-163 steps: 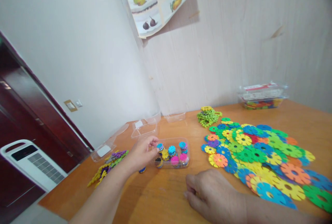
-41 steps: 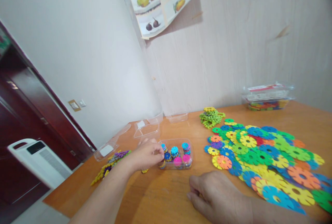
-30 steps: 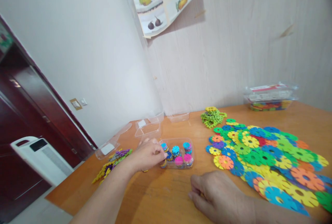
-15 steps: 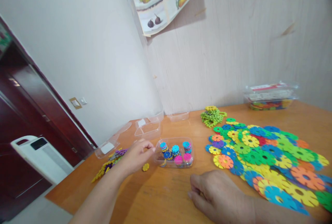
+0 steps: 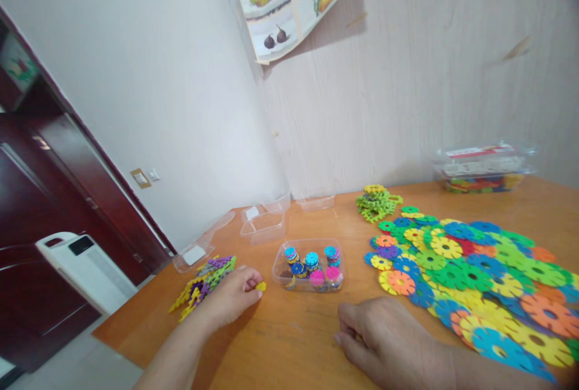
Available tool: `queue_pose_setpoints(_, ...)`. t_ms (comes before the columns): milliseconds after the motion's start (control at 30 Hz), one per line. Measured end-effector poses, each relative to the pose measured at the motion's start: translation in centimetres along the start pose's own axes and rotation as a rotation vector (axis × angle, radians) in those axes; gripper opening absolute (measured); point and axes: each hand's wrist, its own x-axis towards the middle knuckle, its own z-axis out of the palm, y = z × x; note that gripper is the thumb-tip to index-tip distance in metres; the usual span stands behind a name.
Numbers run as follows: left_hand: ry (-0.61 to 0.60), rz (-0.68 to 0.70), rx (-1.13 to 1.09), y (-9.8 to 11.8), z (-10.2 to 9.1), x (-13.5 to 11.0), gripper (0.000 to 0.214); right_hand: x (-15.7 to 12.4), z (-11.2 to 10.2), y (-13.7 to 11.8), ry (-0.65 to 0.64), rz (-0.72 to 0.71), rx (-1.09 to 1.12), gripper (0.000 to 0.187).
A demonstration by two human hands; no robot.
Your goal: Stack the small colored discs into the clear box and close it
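left hand [image 5: 236,295]: fingers touching a small yellow disc [image 5: 261,286], grip hard to tell
right hand [image 5: 384,333]: loosely curled on the orange-brown surface [image 5: 289,342], near the large notched discs [image 5: 474,275]
clear tub [image 5: 276,269]: beyond and between the hands, holding short stacks [image 5: 312,261] topped blue and pink
mixed pieces [image 5: 210,278]: heaped beside the left hand
green pile [image 5: 376,204]: behind the large notched discs
lidded box [image 5: 486,168]: near the wall [image 5: 389,106]
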Motion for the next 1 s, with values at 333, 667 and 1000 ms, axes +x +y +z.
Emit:
queue_pose_setpoints(333,0.254,0.074,-0.079,2.6,-1.1,1.0,0.026,-0.1,-0.3,-0.3,0.003,-0.003,0.0,0.023)
queue_pose_setpoints(667,0.129,0.219,0.164,8.5,-0.3,3.2,0.024,0.0,0.5,0.2,0.024,-0.002,-0.015,0.021)
queue_pose_setpoints(1000,0.089,0.159,0.269,9.8,-0.2,3.1,0.027,0.1,0.5,0.3,0.043,-0.015,-0.03,0.022)
